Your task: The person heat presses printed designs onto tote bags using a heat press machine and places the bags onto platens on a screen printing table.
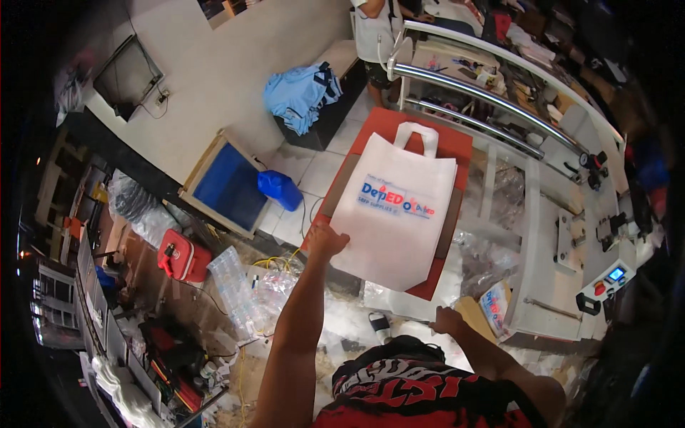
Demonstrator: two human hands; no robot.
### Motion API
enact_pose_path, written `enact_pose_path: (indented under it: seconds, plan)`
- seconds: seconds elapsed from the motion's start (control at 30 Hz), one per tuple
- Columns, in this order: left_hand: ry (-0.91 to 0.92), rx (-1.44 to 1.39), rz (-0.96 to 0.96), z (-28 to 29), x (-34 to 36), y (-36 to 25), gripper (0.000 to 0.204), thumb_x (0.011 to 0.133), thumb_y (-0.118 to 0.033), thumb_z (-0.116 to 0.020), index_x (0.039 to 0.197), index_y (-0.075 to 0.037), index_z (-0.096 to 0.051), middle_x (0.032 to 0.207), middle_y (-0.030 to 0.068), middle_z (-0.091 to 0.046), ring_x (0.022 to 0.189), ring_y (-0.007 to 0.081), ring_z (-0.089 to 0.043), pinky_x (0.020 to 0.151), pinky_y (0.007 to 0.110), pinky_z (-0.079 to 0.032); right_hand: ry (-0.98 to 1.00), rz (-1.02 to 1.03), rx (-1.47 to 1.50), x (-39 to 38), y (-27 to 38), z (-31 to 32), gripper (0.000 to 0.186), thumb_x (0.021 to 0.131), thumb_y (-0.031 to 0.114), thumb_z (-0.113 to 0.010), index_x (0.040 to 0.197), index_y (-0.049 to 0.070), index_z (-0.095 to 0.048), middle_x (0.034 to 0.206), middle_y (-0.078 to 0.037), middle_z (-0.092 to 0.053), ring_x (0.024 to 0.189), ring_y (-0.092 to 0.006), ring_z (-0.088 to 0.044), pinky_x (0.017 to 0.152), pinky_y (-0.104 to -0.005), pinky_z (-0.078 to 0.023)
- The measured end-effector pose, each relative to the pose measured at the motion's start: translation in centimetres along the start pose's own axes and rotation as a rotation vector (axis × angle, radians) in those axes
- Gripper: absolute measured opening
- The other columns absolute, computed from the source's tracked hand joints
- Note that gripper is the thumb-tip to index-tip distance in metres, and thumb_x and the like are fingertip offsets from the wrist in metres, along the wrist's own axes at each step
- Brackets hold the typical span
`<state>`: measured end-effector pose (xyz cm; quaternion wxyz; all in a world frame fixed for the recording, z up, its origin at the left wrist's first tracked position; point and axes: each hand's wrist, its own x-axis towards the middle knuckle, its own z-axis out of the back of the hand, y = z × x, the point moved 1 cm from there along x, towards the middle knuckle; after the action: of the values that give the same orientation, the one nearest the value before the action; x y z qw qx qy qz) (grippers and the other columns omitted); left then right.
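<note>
A white tote bag (391, 246) with a blue and red print lies flat on a red board (455, 143), its handle loop at the far end. Brownish strips of another layer show along both sides beneath the bag. My left hand (327, 241) is at the bag's near left edge, its fingers curled there and its thumb over the white cloth. Where those fingertips end is hidden. Close to the board's near right corner, my right hand (448, 321) is closed and apart from the bag. Whatever it may hold cannot be made out.
Right of the board stands a white machine frame with a chrome bar (471, 82) and a control box (610, 278). A carton with plastic-wrapped printed goods (494, 307) sits near my right hand. Leftward are a blue jug (280, 189), a framed screen (232, 185) and a red case (187, 258).
</note>
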<state>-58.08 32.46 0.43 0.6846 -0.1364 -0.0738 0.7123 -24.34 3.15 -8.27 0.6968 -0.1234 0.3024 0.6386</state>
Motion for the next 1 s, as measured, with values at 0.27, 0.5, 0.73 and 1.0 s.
enact_pose_path:
  seconds: [0.27,0.5,0.73,1.0]
  plan:
    - [0.484,-0.740,0.010,0.7,-3.9,3.8,0.079,0.074,-0.037,-0.072,0.128,0.014,-0.045,0.115,0.0299,-0.062,0.110,0.0373,-0.061,0.094,0.042,-0.048,0.501,0.005,0.640,-3.2,8.0,14.8,0.047,0.089,0.046,-0.065,0.099,0.000,-0.060,0.083,-0.015,-0.068,0.071,-0.0239,-0.070,0.060,-0.0370,-0.058]
    - [0.091,-1.326,0.244,6.6,-26.2,7.3,0.053,0.082,-0.021,-0.071,0.126,0.002,-0.054,0.105,0.0124,-0.068,0.093,0.0194,-0.064,0.085,0.033,-0.051,0.917,0.244,2.200,-6.2,11.0,7.9,0.081,0.084,0.055,-0.064,0.146,0.013,-0.033,0.146,-0.015,-0.041,0.129,-0.0375,-0.045,0.103,-0.0581,-0.039]
    - [-0.539,-1.535,0.876,0.8,-60.6,14.2,0.048,0.084,-0.015,-0.071,0.125,0.003,-0.054,0.108,0.0138,-0.066,0.093,0.0204,-0.065,0.082,0.034,-0.053,0.874,0.389,1.102,-9.1,24.8,-1.7,0.050,0.086,0.014,-0.063,0.131,0.000,-0.046,0.115,-0.014,-0.062,0.103,-0.0276,-0.062,0.090,-0.0417,-0.051]
    - [-1.311,-1.921,1.155,-6.1,-92.6,1.9,0.051,0.084,-0.010,-0.069,0.128,0.004,-0.045,0.115,0.0145,-0.061,0.098,0.0253,-0.065,0.085,0.039,-0.054,1.351,0.502,0.267,-30.1,37.2,-16.9,0.040,0.086,0.012,-0.067,0.120,-0.007,-0.056,0.107,-0.017,-0.066,0.088,-0.0257,-0.068,0.079,-0.0371,-0.056]
